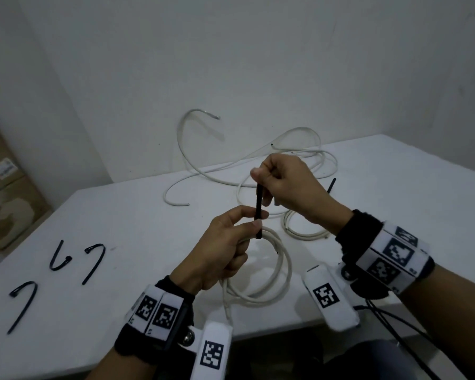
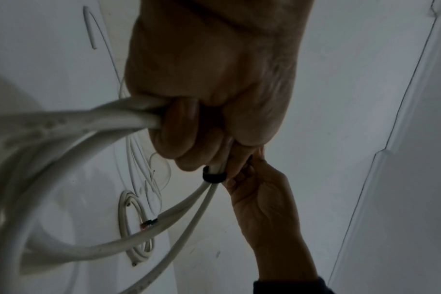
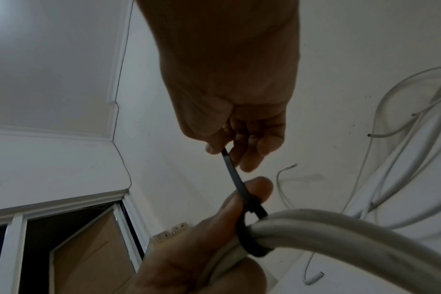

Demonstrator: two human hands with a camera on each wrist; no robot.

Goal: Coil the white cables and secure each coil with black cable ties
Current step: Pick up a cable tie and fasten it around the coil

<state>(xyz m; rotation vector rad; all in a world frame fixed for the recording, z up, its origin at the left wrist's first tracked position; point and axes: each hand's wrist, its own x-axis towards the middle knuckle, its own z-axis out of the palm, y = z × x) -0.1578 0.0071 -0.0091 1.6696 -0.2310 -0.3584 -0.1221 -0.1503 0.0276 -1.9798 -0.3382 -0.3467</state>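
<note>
Two hands meet above a white bench [image 1: 121,215]. Left hand [image 1: 225,250] grips a coiled white cable [image 1: 280,272], thumb and finger also pinching the black cable tie [image 1: 258,204] looped around the coil. Right hand [image 1: 288,185] pinches the tie's upright tail. Three spare ties [image 1: 93,261] lie at left; loose cables [image 1: 203,171] and a tied coil [image 1: 299,229] lie beyond.

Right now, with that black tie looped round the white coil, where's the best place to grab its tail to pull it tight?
Pinch the free tail of the black tie near its tip, from above, as the right hand does. The strap is flat and stands up from the coil, which the left hand grips.
</note>
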